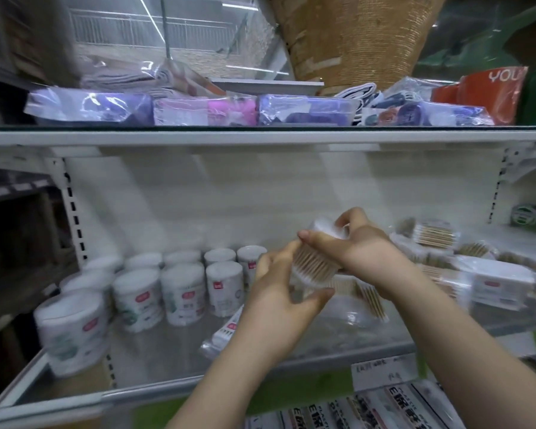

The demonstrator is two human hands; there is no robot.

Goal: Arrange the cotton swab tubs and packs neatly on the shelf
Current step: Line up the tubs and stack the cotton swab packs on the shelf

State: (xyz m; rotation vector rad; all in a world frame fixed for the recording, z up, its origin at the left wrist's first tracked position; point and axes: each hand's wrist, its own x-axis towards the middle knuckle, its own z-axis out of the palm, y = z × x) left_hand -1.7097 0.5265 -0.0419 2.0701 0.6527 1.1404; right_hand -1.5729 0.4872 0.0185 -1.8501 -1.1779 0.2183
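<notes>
Holding a clear swab tub [313,264] above the shelf [155,351]: left hand [279,298] cups its lower end, right hand [359,252] grips the top. Long axis near upright, slightly tilted. Standing tubs [183,292] lie leftward, nearer the left hand; packs [430,235] rightward.

Both hands, left hand [283,292] and right hand [353,246], are gripping a clear tub of cotton swabs [314,261] between them above the shelf [155,351]; labelled tubs [183,292] are standing left of the hands, packs [492,280] lying right.
</notes>
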